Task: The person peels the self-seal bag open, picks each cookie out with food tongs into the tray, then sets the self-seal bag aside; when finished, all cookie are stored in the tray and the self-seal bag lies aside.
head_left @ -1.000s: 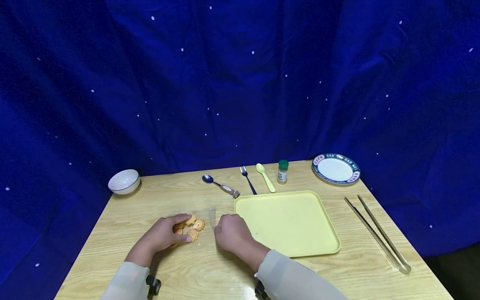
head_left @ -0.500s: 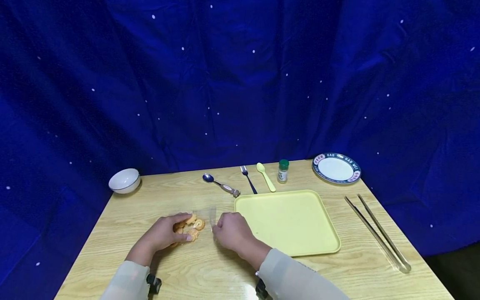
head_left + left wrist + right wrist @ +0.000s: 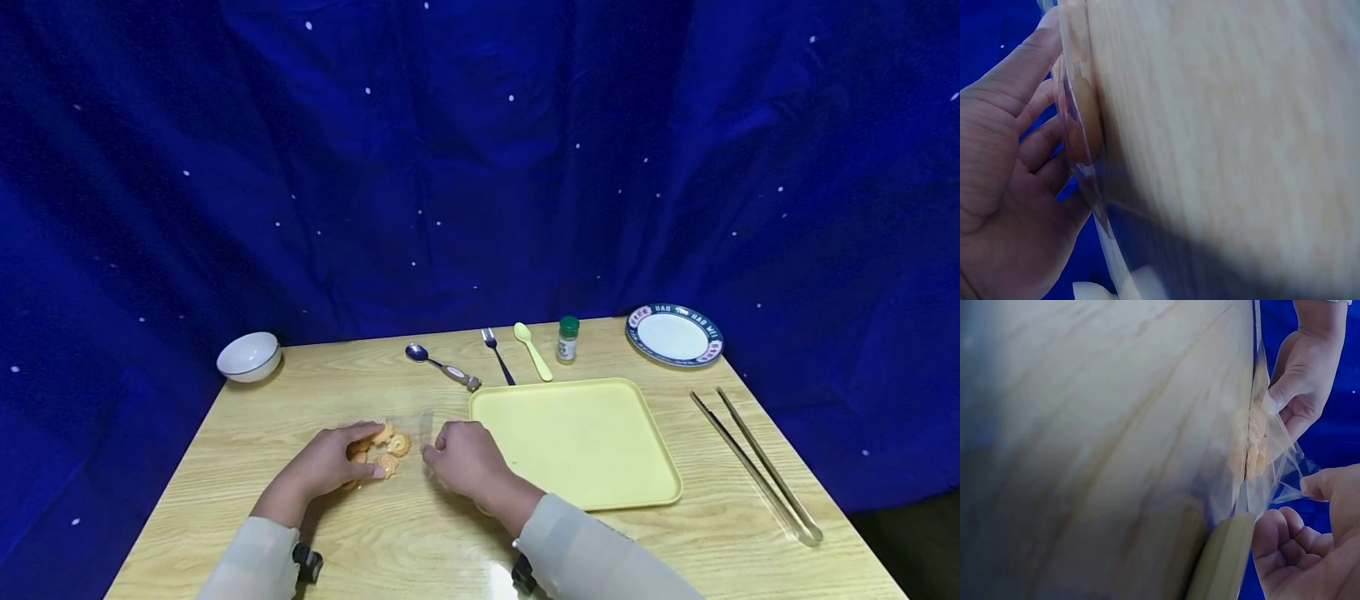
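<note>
A clear plastic bag [image 3: 411, 427] of swirled, golden cookies [image 3: 399, 445] lies on the wooden table, left of the yellow tray [image 3: 577, 442]. My left hand [image 3: 324, 463] holds the cookie-filled part, thumb on the near side and fingers on the far side. Its thumb also lies along the bag [image 3: 1082, 140] in the left wrist view. At the bag's right end, my right hand [image 3: 467, 458] pinches the plastic, its fingers curled. The right wrist view shows the loose, creased film [image 3: 1288, 465] stretching toward the right thumb.
Behind the tray are a spoon [image 3: 442, 367], a fork [image 3: 498, 357], a yellow spoon [image 3: 533, 352] and a green-capped jar [image 3: 567, 340]. A white bowl [image 3: 250, 357] stands back left, a rimmed plate [image 3: 674, 335] back right. Metal tongs [image 3: 757, 467] lie at right.
My right hand has shifted slightly left at the bag's end. The left hand stays on the cookies, and the head view has tilted a little.
</note>
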`<state>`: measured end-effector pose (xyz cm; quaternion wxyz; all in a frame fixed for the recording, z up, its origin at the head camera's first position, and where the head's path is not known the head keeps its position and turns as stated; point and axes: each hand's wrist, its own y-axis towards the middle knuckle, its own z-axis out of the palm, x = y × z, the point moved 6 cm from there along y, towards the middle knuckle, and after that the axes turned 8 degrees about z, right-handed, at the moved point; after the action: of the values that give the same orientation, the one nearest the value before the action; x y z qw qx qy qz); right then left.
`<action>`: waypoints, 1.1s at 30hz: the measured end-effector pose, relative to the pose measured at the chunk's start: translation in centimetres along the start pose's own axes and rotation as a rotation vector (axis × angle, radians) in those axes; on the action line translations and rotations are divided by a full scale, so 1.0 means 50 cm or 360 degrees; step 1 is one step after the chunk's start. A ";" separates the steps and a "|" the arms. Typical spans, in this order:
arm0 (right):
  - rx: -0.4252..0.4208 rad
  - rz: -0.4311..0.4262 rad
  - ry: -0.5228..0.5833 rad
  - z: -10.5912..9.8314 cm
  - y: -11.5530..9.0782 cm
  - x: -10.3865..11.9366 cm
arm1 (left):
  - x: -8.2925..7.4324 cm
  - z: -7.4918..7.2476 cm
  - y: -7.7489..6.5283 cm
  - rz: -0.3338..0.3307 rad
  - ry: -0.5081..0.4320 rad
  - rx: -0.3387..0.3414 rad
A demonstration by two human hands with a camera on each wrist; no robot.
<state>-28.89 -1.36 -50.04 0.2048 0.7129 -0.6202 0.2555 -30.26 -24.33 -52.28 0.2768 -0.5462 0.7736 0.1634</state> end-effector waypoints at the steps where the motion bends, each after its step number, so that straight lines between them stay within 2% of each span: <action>1: -0.0003 -0.0006 -0.0002 0.000 -0.001 0.000 | -0.001 -0.001 -0.001 -0.0002 0.0005 0.0002; 8: -0.0039 -0.0038 -0.0048 -0.001 0.004 0.005 | -0.005 -0.005 -0.003 -0.0009 0.0008 0.0005; 14: -0.0079 -0.0110 -0.0143 0.000 0.021 0.027 | -0.004 -0.005 -0.003 -0.0006 0.0007 -0.0007; 26: -0.0033 -0.0024 -0.0458 0.027 0.053 0.041 | -0.001 0.002 0.002 -0.0004 -0.0022 -0.0019; 29: -0.0035 0.0001 -0.0460 0.025 0.056 0.034 | -0.001 0.002 0.005 -0.0001 -0.0020 -0.0020; 33: -0.0025 0.0054 -0.0332 0.024 0.057 0.019 | 0.002 0.000 0.002 -0.0006 0.0006 -0.0021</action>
<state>-31.47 -3.25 -50.45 0.1404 0.7233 -0.6522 0.1784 -30.38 -24.37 -52.35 0.2721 -0.5498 0.7719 0.1670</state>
